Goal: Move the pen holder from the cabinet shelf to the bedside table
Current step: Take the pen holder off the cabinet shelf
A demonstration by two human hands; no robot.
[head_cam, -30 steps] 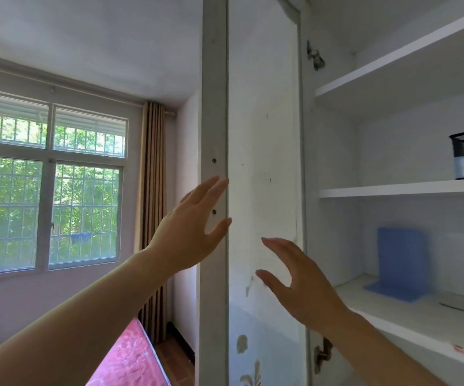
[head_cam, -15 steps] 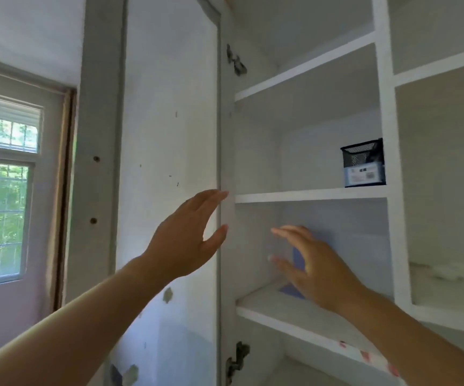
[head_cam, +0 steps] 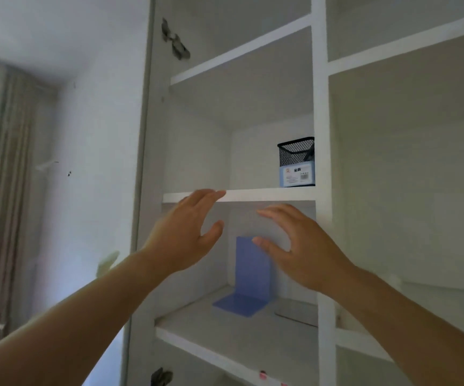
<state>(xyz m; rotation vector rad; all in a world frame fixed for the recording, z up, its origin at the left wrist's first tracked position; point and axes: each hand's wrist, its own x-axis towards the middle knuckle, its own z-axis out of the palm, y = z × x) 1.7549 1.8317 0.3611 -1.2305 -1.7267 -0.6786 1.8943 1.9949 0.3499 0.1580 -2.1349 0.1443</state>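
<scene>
The pen holder (head_cam: 296,162), a black mesh box with a pale blue label on its front, stands at the right end of a white cabinet shelf (head_cam: 264,194), against the upright divider. Both of my hands are raised in front of the shelf below it, empty, fingers spread. My left hand (head_cam: 186,232) has its fingertips at the shelf's front edge, left of the holder. My right hand (head_cam: 300,246) is lower, below and slightly left of the holder. Neither touches it. The bedside table is out of view.
A blue bookend (head_cam: 248,277) stands on the lower shelf (head_cam: 197,330) behind my hands. The open cabinet door (head_cam: 91,190) swings out at left, with hinges at top and bottom. A white vertical divider (head_cam: 321,162) separates more shelves on the right. A brown curtain (head_cam: 2,190) hangs far left.
My view has swung right from the window to the cabinet interior. Both hands have moved in toward the shelves and risen closer to the pen holder's shelf.
</scene>
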